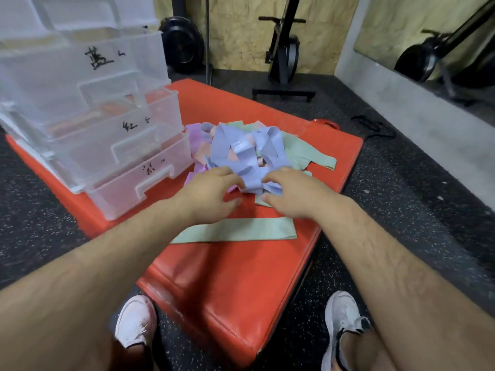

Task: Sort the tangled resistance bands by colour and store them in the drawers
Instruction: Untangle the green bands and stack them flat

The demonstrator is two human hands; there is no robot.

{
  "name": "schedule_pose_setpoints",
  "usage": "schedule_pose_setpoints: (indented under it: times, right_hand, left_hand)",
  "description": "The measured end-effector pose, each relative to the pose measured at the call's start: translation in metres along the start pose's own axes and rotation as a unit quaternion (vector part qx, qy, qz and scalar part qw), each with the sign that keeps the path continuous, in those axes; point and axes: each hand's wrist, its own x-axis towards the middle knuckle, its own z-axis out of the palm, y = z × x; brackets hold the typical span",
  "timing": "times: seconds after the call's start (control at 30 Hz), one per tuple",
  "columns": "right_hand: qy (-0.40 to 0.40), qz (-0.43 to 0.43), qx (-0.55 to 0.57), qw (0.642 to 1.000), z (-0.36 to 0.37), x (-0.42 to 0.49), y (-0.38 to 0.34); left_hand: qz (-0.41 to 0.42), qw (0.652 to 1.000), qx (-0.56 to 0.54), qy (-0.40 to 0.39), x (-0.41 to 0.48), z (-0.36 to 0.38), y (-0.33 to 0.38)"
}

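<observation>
A tangled heap of resistance bands [249, 148] in blue, green, pink and purple lies on the red mat [241, 277]. Both hands reach into its near edge. My left hand [211, 194] and my right hand [292, 194] each pinch the blue band [250, 180] from either side, fingers curled on it. One green band [235, 230] lies flat and apart, just below my wrists. The clear plastic drawers [107, 129] stand at the left, three of them pulled open in steps, each with a black handwritten label.
The red mat rests on dark speckled rubber flooring [401, 210]. A black exercise machine [284, 57] stands behind, a black weight plate [182, 46] leans at the wall, and a mirror [428, 36] is at right. My white shoes [136, 319] flank the mat's near corner.
</observation>
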Motion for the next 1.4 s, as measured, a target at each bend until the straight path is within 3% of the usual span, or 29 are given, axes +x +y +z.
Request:
schedule_pose_setpoints:
  times: [0.07, 0.23, 0.47, 0.7, 0.83, 0.97, 1.1, 1.2, 1.3, 1.4]
  right_hand:
    - [0.015, 0.027, 0.015, 0.999, 0.0, 0.01, 0.013]
    - [-0.021, 0.129, 0.013, 0.991, 0.005, 0.033, 0.052]
    - [-0.081, 0.159, 0.012, 0.984, 0.026, 0.049, 0.065]
    - [-0.032, 0.162, 0.016, 0.986, 0.027, 0.056, 0.055]
    - [0.059, 0.168, 0.014, 0.984, 0.019, 0.052, 0.043]
    - [0.149, 0.096, 0.061, 0.982, 0.014, 0.051, 0.033]
    - [0.191, 0.01, 0.116, 0.975, 0.011, 0.045, 0.016]
    - [0.214, -0.051, 0.117, 0.969, 0.01, 0.038, -0.003]
    - [0.204, -0.105, 0.169, 0.958, 0.012, 0.034, -0.016]
    - [0.174, -0.106, 0.26, 0.944, 0.012, 0.032, -0.023]
  left_hand:
    - [-0.002, 0.999, -0.026, 0.018, 0.024, 0.012, 0.017]
    - [-0.012, 1.0, -0.017, -0.023, 0.067, 0.036, 0.044]
    - [-0.017, 0.999, -0.002, -0.031, 0.096, 0.053, 0.051]
    - [-0.016, 1.0, -0.007, -0.018, 0.097, 0.056, 0.052]
    - [-0.02, 0.999, -0.013, -0.024, 0.095, 0.051, 0.047]
    - [-0.018, 0.977, -0.204, 0.053, 0.093, 0.038, 0.047]
    - [-0.16, 0.911, -0.356, 0.134, 0.091, 0.014, 0.051]
    - [-0.185, 0.875, -0.435, 0.107, 0.088, 0.0, 0.045]
    - [-0.213, 0.855, -0.46, 0.108, 0.076, -0.015, 0.043]
    - [-0.247, 0.887, -0.369, 0.125, 0.064, -0.027, 0.032]
